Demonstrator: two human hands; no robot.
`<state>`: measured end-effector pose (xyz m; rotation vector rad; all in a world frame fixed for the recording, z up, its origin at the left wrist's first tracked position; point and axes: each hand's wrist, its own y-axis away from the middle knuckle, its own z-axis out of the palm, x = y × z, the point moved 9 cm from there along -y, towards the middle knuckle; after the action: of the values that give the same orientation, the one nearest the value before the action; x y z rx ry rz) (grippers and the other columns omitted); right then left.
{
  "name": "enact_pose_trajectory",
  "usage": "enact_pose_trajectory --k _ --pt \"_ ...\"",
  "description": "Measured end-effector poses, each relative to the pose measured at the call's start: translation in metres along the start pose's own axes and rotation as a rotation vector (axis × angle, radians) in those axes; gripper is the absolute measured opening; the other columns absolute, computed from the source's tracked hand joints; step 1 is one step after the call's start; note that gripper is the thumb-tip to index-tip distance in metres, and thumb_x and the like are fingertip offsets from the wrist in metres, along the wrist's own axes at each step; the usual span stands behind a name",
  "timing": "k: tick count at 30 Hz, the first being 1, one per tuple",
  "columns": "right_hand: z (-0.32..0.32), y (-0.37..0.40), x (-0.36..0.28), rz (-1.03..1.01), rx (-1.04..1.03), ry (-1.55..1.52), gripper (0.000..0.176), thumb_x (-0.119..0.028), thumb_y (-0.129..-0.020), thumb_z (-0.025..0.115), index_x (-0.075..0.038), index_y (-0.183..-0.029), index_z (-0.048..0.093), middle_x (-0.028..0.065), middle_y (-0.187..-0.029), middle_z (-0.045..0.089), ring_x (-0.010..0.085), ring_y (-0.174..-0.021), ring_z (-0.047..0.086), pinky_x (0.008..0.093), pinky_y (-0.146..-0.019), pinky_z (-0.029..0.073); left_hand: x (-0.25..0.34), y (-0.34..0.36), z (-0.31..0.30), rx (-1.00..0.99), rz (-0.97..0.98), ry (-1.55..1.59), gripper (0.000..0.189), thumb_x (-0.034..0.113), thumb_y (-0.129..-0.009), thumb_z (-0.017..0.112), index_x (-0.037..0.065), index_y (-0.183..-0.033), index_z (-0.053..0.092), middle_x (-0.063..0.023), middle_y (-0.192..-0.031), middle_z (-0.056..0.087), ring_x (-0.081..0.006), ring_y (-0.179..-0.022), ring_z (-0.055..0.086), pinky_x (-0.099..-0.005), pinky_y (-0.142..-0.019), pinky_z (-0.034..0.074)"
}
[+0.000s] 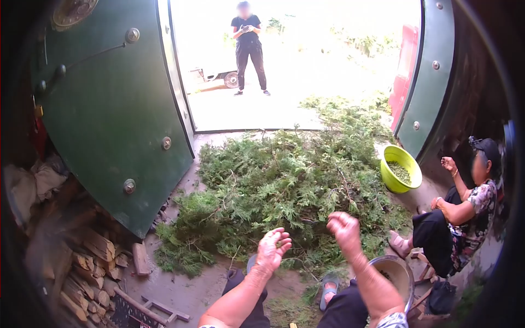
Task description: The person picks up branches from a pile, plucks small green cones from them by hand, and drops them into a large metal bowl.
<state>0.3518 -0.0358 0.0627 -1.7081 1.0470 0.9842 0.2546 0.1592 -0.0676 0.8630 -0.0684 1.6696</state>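
A broad heap of cut green conifer branches (273, 180) covers the floor in front of me. My left hand (273, 249) hovers over the heap's near edge, palm turned inward, fingers loosely bent and apart with nothing visible in them. To its right, my right hand (344, 230) is raised above the branches with its fingers curled together. Whatever those fingers hold, if anything, is too small to see. Below my right forearm stands a metal basin (406, 273), partly hidden by the arm; small bits lie inside it.
A yellow-green tub (406, 186) with small green pieces stands right of the heap. A seated person (465, 208) is at the right; another person (249, 49) stands outside the doorway. Split firewood (90, 273) is stacked at left, below a green metal door (109, 109).
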Motion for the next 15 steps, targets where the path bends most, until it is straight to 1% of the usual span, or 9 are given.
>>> enact_pose_trajectory --k 1,4,6,7,8,10,12,14,15 --pt "0.011 0.016 -0.003 -0.057 0.013 0.088 0.018 -0.005 -0.077 0.063 -0.001 -0.094 0.065 0.0088 -0.087 0.063 0.0155 -0.081 0.06 0.0271 -0.073 0.05 -0.006 -0.001 0.014 -0.009 -0.023 -0.027 0.019 0.015 -0.09 0.052 0.003 -0.105 0.053 -0.0106 -0.085 0.062 -0.0195 -0.072 0.061 -0.0318 -0.065 0.054" --pt "0.036 0.038 0.004 -0.002 0.03 -0.068 0.021 -0.004 -0.077 0.064 0.0 -0.098 0.063 0.0099 -0.101 0.058 0.0174 -0.085 0.06 0.0279 -0.074 0.05 -0.031 -0.011 0.047 -0.012 -0.086 -0.083 0.026 0.026 -0.089 0.055 0.003 -0.101 0.056 -0.0104 -0.08 0.062 -0.019 -0.063 0.06 -0.0292 -0.057 0.053" --pt "0.049 0.037 -0.002 -0.152 -0.03 -0.024 0.024 -0.002 -0.077 0.063 0.0 -0.1 0.061 0.0122 -0.105 0.055 0.0192 -0.085 0.06 0.0282 -0.073 0.051 -0.051 -0.034 0.056 -0.042 -0.092 -0.021 0.027 0.028 -0.09 0.055 0.002 -0.098 0.058 -0.0094 -0.076 0.061 -0.0185 -0.061 0.059 -0.029 -0.054 0.051" --pt "0.052 0.035 0.001 -0.132 -0.03 0.043 0.027 -0.003 -0.077 0.062 0.0 -0.103 0.06 0.0148 -0.105 0.055 0.0238 -0.089 0.059 0.0311 -0.076 0.05 -0.058 -0.041 0.059 -0.033 -0.077 -0.004 0.029 0.03 -0.09 0.054 0.002 -0.094 0.059 -0.0077 -0.073 0.06 -0.0179 -0.059 0.058 -0.0293 -0.052 0.05" --pt "0.053 0.031 0.009 -0.131 -0.031 0.037 0.027 -0.003 -0.077 0.062 0.0 -0.103 0.06 0.0148 -0.105 0.055 0.0238 -0.089 0.059 0.0311 -0.076 0.05 -0.063 -0.048 0.061 -0.048 -0.091 -0.025 0.029 0.027 -0.093 0.049 -0.001 -0.093 0.057 -0.009 -0.081 0.06 -0.0175 -0.069 0.057 -0.0296 -0.063 0.05" --pt "0.047 0.02 0.017 -0.217 0.074 0.23 0.026 -0.004 -0.077 0.06 -0.001 -0.103 0.061 0.0151 -0.102 0.057 0.0267 -0.09 0.058 0.0339 -0.08 0.048 -0.076 -0.065 0.061 -0.107 -0.084 -0.021 0.029 0.027 -0.093 0.05 -0.001 -0.094 0.057 -0.0087 -0.082 0.06 -0.017 -0.07 0.057 -0.0287 -0.066 0.05" --pt "0.046 0.012 0.032 -0.146 0.042 0.203 0.026 -0.006 -0.078 0.058 0.0 -0.103 0.06 0.0166 -0.1 0.057 0.0293 -0.092 0.057 0.0358 -0.082 0.046 -0.087 -0.065 0.069 -0.104 -0.096 0.028 0.027 0.023 -0.092 0.051 -0.002 -0.1 0.058 -0.0087 -0.087 0.061 -0.0152 -0.078 0.057 -0.0278 -0.072 0.049" --pt "0.046 0.01 0.047 -0.159 0.025 0.282 0.027 -0.004 -0.077 0.058 0.001 -0.104 0.059 0.0158 -0.096 0.058 0.0289 -0.09 0.058 0.0351 -0.079 0.046 -0.085 -0.065 0.07 -0.07 0.046 -0.105 0.027 0.019 -0.091 0.053 -0.002 -0.107 0.057 -0.008 -0.094 0.06 -0.0134 -0.086 0.055 -0.0274 -0.077 0.047" --pt "0.042 0.01 0.056 -0.032 0.044 0.1 0.023 -0.004 -0.079 0.058 0.002 -0.101 0.061 0.0131 -0.092 0.06 0.0247 -0.085 0.059 0.0323 -0.075 0.046 -0.084 -0.061 0.072 -0.076 0.019 -0.154 0.029 0.018 -0.09 0.055 0.0 -0.112 0.056 -0.0066 -0.098 0.059 -0.012 -0.09 0.054 -0.0263 -0.078 0.046"
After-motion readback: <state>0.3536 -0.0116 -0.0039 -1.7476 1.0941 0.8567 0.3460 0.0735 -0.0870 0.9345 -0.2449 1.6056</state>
